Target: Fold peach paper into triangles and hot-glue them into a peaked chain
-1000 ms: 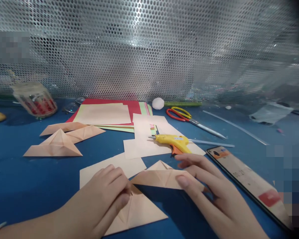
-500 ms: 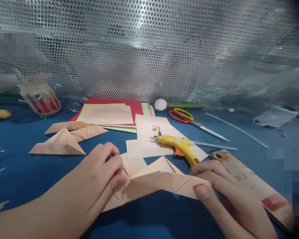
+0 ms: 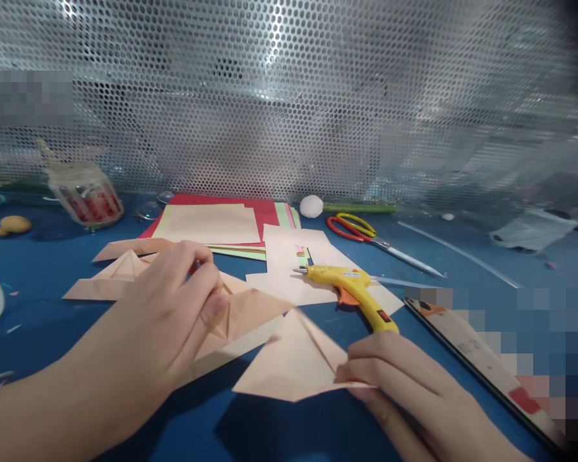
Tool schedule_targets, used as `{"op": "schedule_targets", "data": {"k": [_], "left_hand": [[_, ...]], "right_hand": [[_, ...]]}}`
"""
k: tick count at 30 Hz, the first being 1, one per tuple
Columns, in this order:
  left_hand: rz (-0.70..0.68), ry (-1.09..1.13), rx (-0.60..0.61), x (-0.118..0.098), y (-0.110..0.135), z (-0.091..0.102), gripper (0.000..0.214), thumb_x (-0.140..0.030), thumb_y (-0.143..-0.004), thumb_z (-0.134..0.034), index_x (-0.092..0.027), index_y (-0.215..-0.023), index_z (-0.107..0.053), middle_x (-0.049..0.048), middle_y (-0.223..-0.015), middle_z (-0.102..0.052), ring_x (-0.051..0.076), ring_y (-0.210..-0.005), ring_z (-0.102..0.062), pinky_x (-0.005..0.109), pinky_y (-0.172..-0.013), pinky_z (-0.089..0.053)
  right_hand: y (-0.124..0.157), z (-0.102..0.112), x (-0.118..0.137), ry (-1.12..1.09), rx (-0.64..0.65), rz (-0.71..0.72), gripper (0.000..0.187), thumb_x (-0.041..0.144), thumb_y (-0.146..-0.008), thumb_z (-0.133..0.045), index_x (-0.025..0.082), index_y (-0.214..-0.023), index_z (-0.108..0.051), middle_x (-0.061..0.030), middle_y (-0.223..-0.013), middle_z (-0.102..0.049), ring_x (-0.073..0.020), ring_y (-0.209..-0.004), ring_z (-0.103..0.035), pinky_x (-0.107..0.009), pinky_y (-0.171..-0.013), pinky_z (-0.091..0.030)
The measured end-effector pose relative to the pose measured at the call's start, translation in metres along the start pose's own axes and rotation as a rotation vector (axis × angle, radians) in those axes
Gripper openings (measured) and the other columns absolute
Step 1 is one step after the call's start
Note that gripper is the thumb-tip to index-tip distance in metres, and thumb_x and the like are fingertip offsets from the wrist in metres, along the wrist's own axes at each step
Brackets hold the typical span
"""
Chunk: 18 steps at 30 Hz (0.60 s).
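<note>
My left hand (image 3: 173,308) pinches one folded peach paper piece (image 3: 243,311) and holds it a little above the blue table. My right hand (image 3: 399,378) grips the right corner of a second folded peach triangle (image 3: 293,359), lifted off the table in front of me. The two pieces are apart, with a small gap between them. A flat peach sheet (image 3: 236,350) lies under them.
A yellow glue gun (image 3: 351,285) lies on loose peach sheets just beyond my right hand. A phone (image 3: 476,362) lies at the right. Other folded peach shapes (image 3: 115,279) sit at the left, coloured paper (image 3: 212,221), scissors (image 3: 366,234) and a jar (image 3: 87,192) farther back, before a perforated metal screen.
Both hands lifted the folded paper off the table, then pulled apart: the left carried one piece up and left, the right kept the other triangle.
</note>
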State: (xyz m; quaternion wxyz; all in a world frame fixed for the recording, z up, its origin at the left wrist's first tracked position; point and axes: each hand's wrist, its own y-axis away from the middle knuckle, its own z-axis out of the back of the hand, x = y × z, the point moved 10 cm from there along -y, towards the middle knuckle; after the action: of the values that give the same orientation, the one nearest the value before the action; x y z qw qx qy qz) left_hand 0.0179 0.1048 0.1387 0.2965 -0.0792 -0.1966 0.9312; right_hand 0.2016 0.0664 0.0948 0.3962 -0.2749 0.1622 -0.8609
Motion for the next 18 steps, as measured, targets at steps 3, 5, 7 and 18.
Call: {"op": "schedule_targets", "data": {"k": [3,5,7,18], "left_hand": [[-0.008,-0.049,-0.109,-0.006,0.001,0.007,0.031,-0.021,-0.106,-0.026,-0.020,-0.086,-0.049,0.0047,-0.100,-0.045,0.022,-0.094,-0.051,0.040,-0.084,-0.043],[-0.117,-0.165,-0.138,-0.020,0.002,0.004,0.040,-0.016,-0.104,-0.018,-0.020,-0.081,-0.051,0.0046,-0.091,-0.047,0.025,-0.093,-0.050,0.042,-0.084,-0.042],[-0.226,-0.258,-0.080,-0.032,0.005,-0.007,0.048,-0.011,-0.100,-0.013,-0.018,-0.082,-0.056,0.0055,-0.085,-0.050,0.026,-0.089,-0.050,0.041,-0.081,-0.044],[-0.379,-0.343,0.172,-0.053,0.035,-0.067,0.039,-0.008,-0.097,-0.036,-0.020,-0.082,-0.070,0.0077,-0.084,-0.062,0.029,-0.089,-0.052,0.043,-0.079,-0.044]], "right_hand": [[-0.001,-0.001,0.011,0.071,-0.017,0.106,0.030,0.012,-0.105,-0.032,0.024,-0.106,-0.060,-0.0014,-0.085,-0.069,-0.0135,-0.073,-0.064,-0.025,-0.071,-0.049],[0.000,-0.005,0.019,0.104,-0.011,0.180,0.037,0.015,-0.108,-0.024,0.023,-0.109,-0.060,-0.0009,-0.079,-0.069,-0.0141,-0.067,-0.062,-0.028,-0.069,-0.046],[0.001,-0.010,0.023,0.111,0.021,0.220,0.039,0.019,-0.109,-0.023,0.022,-0.109,-0.061,-0.0009,-0.075,-0.068,-0.0149,-0.063,-0.060,-0.030,-0.066,-0.044],[0.001,-0.019,0.027,0.125,0.068,0.266,0.037,0.018,-0.108,-0.029,0.022,-0.099,-0.064,-0.0003,-0.072,-0.068,-0.0141,-0.062,-0.061,-0.029,-0.062,-0.044]]}}
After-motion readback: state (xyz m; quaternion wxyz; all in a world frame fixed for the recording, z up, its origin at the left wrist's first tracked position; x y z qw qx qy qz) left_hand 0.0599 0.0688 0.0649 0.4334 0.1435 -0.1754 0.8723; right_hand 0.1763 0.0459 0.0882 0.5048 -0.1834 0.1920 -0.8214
